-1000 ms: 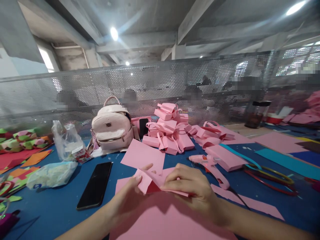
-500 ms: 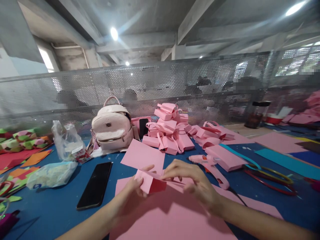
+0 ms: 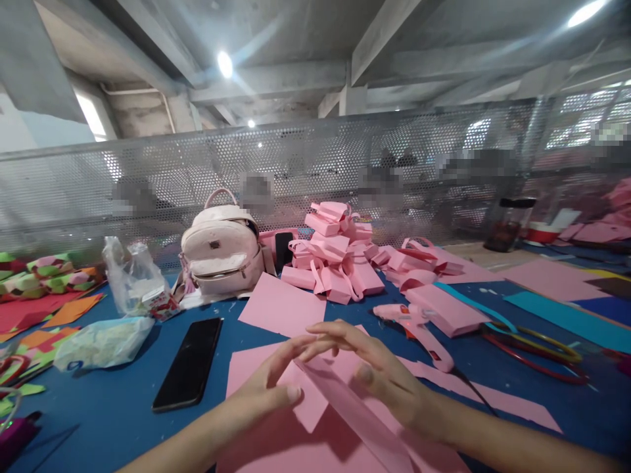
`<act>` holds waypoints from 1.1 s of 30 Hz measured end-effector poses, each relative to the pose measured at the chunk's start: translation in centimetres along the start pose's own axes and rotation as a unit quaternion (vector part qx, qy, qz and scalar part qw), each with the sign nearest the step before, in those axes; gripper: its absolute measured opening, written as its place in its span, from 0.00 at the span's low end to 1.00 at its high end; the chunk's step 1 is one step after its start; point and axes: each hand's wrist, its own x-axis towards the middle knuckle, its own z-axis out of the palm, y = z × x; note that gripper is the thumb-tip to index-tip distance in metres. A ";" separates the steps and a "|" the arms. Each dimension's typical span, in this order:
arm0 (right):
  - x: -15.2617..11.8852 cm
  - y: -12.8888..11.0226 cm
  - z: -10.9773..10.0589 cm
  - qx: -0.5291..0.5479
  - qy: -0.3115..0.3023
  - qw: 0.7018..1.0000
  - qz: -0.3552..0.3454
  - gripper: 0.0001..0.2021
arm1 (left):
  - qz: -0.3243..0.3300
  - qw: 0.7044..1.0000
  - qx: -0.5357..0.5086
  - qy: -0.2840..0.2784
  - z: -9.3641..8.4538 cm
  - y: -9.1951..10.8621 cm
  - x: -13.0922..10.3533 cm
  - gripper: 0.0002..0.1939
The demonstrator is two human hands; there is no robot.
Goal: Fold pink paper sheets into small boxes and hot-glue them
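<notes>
My left hand (image 3: 276, 378) is closed on a folded pink paper piece (image 3: 308, 401), its thumb lying on the near face. A long pink strip (image 3: 362, 414) runs from the top of that piece down toward the lower right. My right hand (image 3: 374, 374) arches over the strip, its fingertips meeting my left fingertips at the top edge; whether it grips the paper cannot be made out. Beneath both hands lie large pink sheets (image 3: 246, 427) on the blue table.
A black phone (image 3: 188, 364) lies left, a pink glue gun (image 3: 419, 328) with its cord right. Behind are a white backpack (image 3: 221, 253), a heap of pink paper boxes (image 3: 335, 253), a plastic bag (image 3: 128, 279) and a mesh partition (image 3: 305, 164).
The folded piece has turned and tipped downward, and its strip now shows slanting to the lower right. My right fingers have moved left to meet my left fingertips.
</notes>
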 end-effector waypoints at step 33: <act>0.3 -0.5 0.3 0.094 -0.030 0.995 0.025 0.22 | -0.003 0.998 0.041 -0.051 0.8 1.5 0.1 0.32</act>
